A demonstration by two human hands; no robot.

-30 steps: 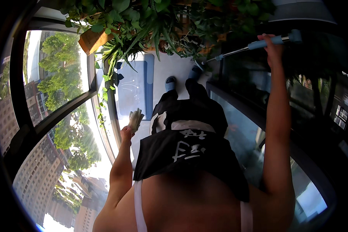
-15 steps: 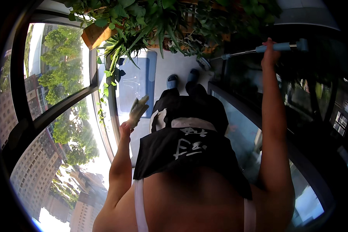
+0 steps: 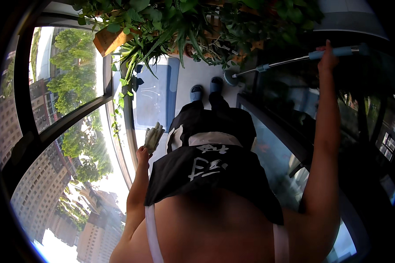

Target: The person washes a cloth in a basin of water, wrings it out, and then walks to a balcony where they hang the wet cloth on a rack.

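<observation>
1. The long-handled brush [image 3: 289, 61] is at your right front. Its round brush head [image 3: 229, 78] is low, near the floor [image 3: 190, 73], just beyond your right slipper [image 3: 215, 85]. Whether the bristles touch the floor, I cannot tell.
2. Its long axis is the main relation: from your hand, the pole runs leftward and slants down, so the head lies to the left of the hand and lower.
3. Your right grip [image 3: 327, 60] is closed around the blue handle [image 3: 346, 51], near the upper end, with the arm stretched forward. This hand is the nearer one.
4. Your left grip [image 3: 143, 154] is well apart from the pole. It is pinched on pale gloves [image 3: 153, 136], which point up and forward.
5. Further out, a blue mat [image 3: 169, 107] lies at left, and green plants [image 3: 180, 24] hang ahead.
</observation>
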